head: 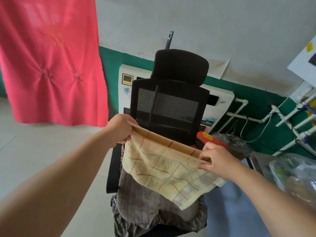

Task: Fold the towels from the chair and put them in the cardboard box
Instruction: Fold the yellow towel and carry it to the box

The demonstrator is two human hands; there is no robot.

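Note:
A beige towel (164, 170) with a brown and blue grid pattern hangs stretched in the air above the seat of a black mesh office chair (171, 103). My left hand (119, 129) pinches its upper left corner and my right hand (217, 159) pinches its upper right corner. The towel's top edge is taut between them and its lower part droops toward the right. The chair seat carries a grey quilted cushion (147, 202). No cardboard box is in view.
A large red cloth (51, 57) hangs at the upper left. Behind the chair stands a white appliance (220, 103) against a green and white wall. White pipes (294, 120), clear plastic bags (290, 175) and a red object (210, 137) crowd the right side.

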